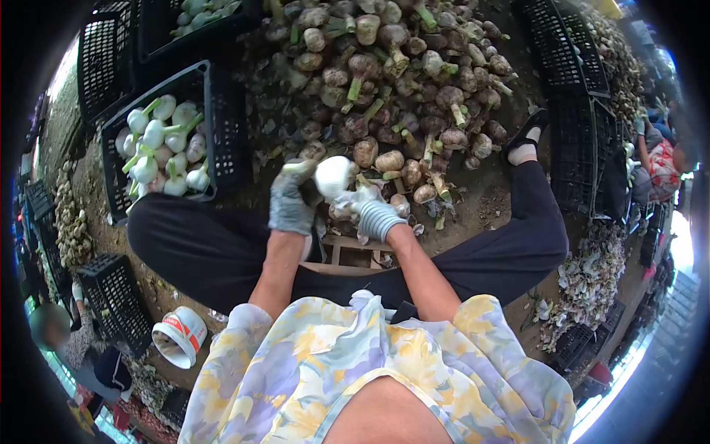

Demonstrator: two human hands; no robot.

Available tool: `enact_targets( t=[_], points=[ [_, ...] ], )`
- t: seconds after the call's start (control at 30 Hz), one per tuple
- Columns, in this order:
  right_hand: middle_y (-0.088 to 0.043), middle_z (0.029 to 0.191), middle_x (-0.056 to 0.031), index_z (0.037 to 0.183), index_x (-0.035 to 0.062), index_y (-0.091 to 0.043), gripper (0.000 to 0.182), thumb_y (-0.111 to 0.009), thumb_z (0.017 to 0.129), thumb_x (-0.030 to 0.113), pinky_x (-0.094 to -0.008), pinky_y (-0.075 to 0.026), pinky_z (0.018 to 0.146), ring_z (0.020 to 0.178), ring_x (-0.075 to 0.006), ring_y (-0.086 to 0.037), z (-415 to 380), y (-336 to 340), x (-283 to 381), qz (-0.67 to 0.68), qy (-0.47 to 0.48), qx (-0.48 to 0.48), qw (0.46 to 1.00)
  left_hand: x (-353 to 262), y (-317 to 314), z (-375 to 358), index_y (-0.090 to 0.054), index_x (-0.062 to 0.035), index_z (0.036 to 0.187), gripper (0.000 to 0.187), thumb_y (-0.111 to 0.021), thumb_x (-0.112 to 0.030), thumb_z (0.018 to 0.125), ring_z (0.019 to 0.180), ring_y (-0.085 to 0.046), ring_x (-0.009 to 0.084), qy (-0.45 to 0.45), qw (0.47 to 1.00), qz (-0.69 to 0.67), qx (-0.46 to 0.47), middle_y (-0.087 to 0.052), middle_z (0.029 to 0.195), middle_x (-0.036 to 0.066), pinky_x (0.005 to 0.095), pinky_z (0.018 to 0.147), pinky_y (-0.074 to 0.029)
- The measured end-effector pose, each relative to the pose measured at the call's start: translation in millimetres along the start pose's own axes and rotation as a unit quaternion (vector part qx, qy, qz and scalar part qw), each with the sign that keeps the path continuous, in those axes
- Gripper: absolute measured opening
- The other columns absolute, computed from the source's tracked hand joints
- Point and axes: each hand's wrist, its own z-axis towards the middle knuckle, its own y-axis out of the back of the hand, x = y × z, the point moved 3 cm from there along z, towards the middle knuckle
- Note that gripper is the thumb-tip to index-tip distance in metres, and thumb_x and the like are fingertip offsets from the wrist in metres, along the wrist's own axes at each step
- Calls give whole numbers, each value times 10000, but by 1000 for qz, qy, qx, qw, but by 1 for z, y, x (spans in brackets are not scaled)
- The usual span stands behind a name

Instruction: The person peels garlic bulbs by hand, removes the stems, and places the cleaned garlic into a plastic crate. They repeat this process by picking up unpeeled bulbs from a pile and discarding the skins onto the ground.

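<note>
Both my hands wear grey-white gloves and meet above the near edge of a large heap of brown, unpeeled garlic bulbs (370, 89). A white, clean garlic bulb (333, 176) sits between them, slightly blurred. My left hand (290, 200) is on its left side, the fingers curled toward it and partly smeared. My right hand (372, 211) touches its lower right side with the fingers drawn together. To the left, a dark plastic crate (208, 133) holds several white bulbs with green stems (157, 135).
More dark crates stand at the upper left (107, 63) and right (573, 152). A white bucket (180, 337) lies tilted at lower left. Garlic skins (588, 285) litter the ground at right. People sit at the far right (663, 170) and far left (78, 344).
</note>
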Motion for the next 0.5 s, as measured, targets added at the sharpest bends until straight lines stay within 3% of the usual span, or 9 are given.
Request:
enact_targets(
  t=[0.07,0.1,0.17,0.2,0.23,0.27,0.33,0.43,0.5],
  points=[
    [-553,1051,-231,1025,53,-578,267,-491,808,182,-398,-450,831,1011,-337,-543,9,-13,-23,-29,24,64,997,-33,8,-8,-606,-120,791,95,-659,-124,712,603,-512,100,-103,989,93,-56,-560,700,-20,237,518,-434],
    [-539,1050,-204,992,55,-579,266,-537,756,168,-432,-447,801,970,-322,-547,-10,60,5,-143,-87,55,984,-59,16,-9,-607,-97,804,112,-659,-163,729,627,-493,86,-276,943,187,-24,-548,708,-9,228,539,-421],
    [-499,1101,-155,1046,97,-553,356,-571,695,154,-463,-419,780,950,-308,-507,-11,106,-38,-211,-207,-150,944,-125,19,-27,-590,-66,887,182,-681,-159,759,719,-543,99,-477,799,353,-97,-577,812,50,230,553,-463],
    [-511,1109,-184,1099,123,-545,414,-545,686,100,-469,-405,885,1053,-336,-484,-15,135,-56,-157,-279,-235,918,-150,19,-42,-572,-33,945,247,-690,-140,756,749,-553,128,-495,720,442,-204,-575,889,83,253,589,-484],
    [-484,1149,-190,1144,144,-521,457,-543,689,98,-475,-390,903,1070,-345,-473,-14,148,-86,-153,-295,-269,904,-168,32,-35,-563,-32,1016,331,-706,-155,744,781,-547,135,-536,726,373,-216,-561,965,87,271,655,-484],
    [-458,1190,-197,1188,164,-497,503,-542,692,96,-480,-376,922,1086,-355,-462,-9,154,-117,-147,-308,-303,890,-176,12,-53,-557,-35,1061,359,-701,-134,747,834,-544,143,-487,674,455,-317,-546,1004,76,269,728,-477],
    [-400,1273,-205,1259,197,-436,577,-540,700,101,-486,-356,942,1132,-381,-423,12,146,-163,-115,-304,-179,929,-164,-1,-46,-561,-36,1074,358,-689,-114,749,821,-538,137,-592,714,303,-219,-548,974,60,257,723,-466],
    [-447,1242,-211,1213,196,-500,474,-530,743,140,-439,-398,905,1088,-362,-482,17,143,-194,-93,-259,-140,951,-101,-35,-39,-590,-25,946,218,-646,-142,770,799,-550,127,-388,845,363,-61,-576,885,60,273,657,-496],
    [-483,1202,-215,1194,191,-526,423,-529,771,189,-399,-421,892,1057,-343,-517,21,146,-195,-79,-236,-117,962,-22,-17,-2,-598,-83,881,187,-640,-236,783,758,-567,175,2,990,114,78,-576,820,56,358,639,-501]
  ],
)
